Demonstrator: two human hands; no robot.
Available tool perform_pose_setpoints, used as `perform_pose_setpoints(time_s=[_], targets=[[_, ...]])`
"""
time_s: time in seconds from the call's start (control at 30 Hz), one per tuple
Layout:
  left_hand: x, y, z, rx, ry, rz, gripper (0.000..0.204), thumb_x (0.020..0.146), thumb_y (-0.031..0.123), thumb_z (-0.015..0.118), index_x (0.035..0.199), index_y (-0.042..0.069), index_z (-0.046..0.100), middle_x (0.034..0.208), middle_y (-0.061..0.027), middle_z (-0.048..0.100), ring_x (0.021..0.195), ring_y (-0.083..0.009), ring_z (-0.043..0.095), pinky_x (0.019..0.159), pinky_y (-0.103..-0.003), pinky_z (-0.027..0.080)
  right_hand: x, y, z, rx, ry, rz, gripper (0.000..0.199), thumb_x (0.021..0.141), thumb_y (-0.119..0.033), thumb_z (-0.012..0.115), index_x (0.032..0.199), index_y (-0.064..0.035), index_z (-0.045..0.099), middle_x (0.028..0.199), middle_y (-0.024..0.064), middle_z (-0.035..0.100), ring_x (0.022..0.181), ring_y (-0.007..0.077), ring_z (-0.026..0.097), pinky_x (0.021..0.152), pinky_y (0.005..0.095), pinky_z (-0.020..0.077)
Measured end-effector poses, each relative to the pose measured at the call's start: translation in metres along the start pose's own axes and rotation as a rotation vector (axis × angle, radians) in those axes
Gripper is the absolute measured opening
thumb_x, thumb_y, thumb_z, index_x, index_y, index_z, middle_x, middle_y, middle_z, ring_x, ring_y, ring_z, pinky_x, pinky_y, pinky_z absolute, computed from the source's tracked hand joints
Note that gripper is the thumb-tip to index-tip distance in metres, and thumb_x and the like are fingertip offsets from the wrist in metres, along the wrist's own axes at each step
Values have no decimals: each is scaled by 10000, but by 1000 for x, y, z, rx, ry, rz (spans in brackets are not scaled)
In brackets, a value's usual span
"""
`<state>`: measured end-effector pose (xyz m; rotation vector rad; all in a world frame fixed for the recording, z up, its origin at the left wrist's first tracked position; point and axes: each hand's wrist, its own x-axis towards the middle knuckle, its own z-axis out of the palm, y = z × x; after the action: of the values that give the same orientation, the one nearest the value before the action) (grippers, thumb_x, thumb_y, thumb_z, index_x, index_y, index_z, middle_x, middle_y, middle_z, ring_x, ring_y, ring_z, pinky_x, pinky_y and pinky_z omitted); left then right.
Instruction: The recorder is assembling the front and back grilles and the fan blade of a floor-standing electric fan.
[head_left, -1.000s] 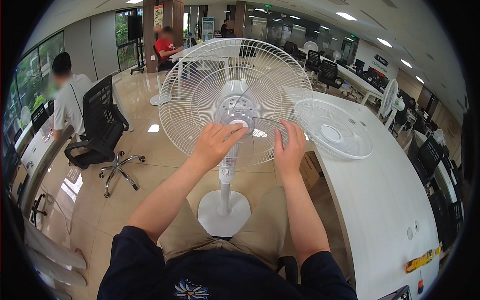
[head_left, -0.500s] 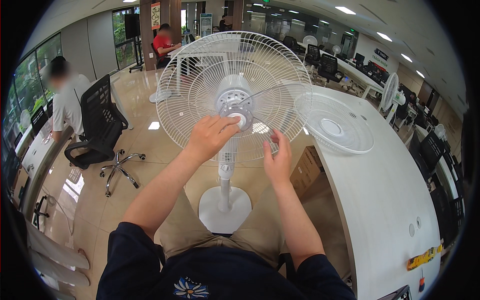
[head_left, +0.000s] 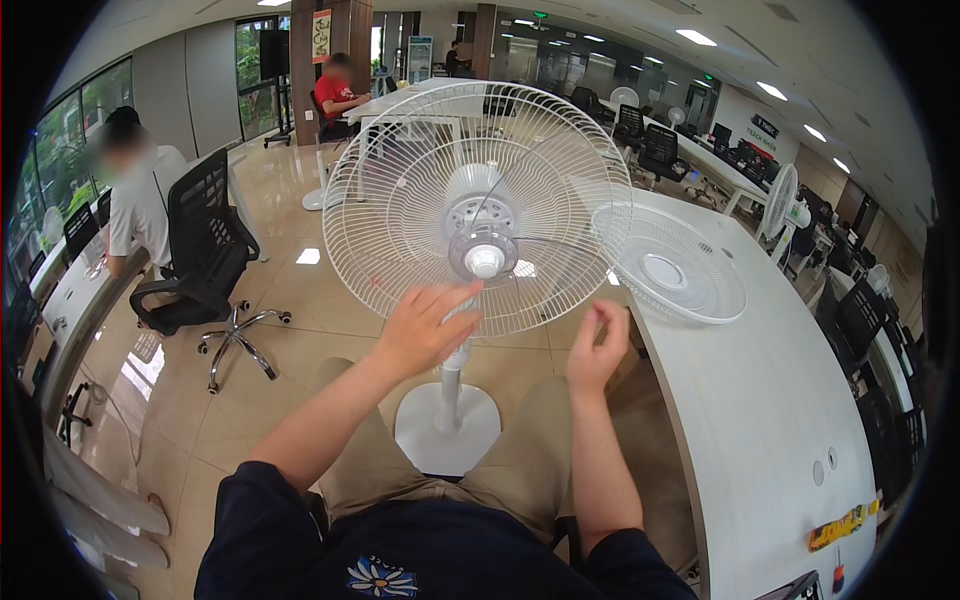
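Observation:
A white pedestal fan stands between my knees on its pale base (head_left: 447, 430). Its rear wire guard (head_left: 560, 290) faces me, with see-through blades in front of it. At the middle, a white knob (head_left: 486, 262) sits on the clear blade hub (head_left: 470, 245). My left hand (head_left: 428, 325) is just below the knob, apart from it, fingers stretched out and slightly blurred. To the right, by the guard's lower edge, my right hand (head_left: 598, 350) is raised with loosely bent fingers and nothing visible in them. The front guard (head_left: 715, 300) lies on the white table (head_left: 740, 420).
A yellow packet (head_left: 842, 527) and a screwdriver (head_left: 838, 575) lie near the table's front right. Left of the fan stands a black office chair (head_left: 205, 245), near a seated person in white (head_left: 145, 205). Another person in red (head_left: 335, 95) sits farther back.
My left hand has come off the knob and moved down toward me. My right hand has shifted right and lower, its fingers more bent. The blades have turned.

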<state>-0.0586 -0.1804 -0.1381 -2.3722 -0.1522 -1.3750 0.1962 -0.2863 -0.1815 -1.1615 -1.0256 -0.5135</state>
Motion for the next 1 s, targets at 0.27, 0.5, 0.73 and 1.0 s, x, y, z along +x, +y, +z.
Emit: perform_pose_setpoints(time_s=[0.27, 0.5, 0.73, 1.0], targets=[[-155, 66, 19, -318, -482, -156, 248, 847, 229, 802, 1053, 132, 704, 1048, -60, 722, 985, -213, 680, 822, -374, 494, 138, -7, -37, 38, 295, -78, 99, 976, -36, 624, 1047, 15, 669, 960, 87, 680, 867, 193, 612, 842, 316, 485], [-249, 84, 34, -726, -1166, -921, 435, 961, 450, 680, 1244, 119, 692, 1024, -104, 765, 990, -322, 709, 884, -425, 555, 172, 64, -79, -625, -343, -365, 168, 955, -180, 697, 1040, -38, 671, 963, 118, 686, 885, 297, 654, 829, 413, 481], [-252, 87, 32, -547, -1370, -728, 502, 955, 496, 649, 1319, 151, 657, 1112, -103, 762, 1108, -322, 691, 966, -444, 537, 110, 107, -172, -881, -489, -450, 312, 898, -280, 753, 1097, -52, 674, 1062, 101, 687, 1023, 324, 630, 940, 448, 444], [-263, 80, 32, -550, -1290, -758, 502, 936, 493, 683, 1283, 130, 677, 967, -151, 750, 926, -327, 718, 840, -438, 560, 108, 106, -161, -943, -459, -255, 376, 816, -358, 823, 980, -42, 702, 941, 113, 695, 969, 337, 635, 940, 449, 449]])
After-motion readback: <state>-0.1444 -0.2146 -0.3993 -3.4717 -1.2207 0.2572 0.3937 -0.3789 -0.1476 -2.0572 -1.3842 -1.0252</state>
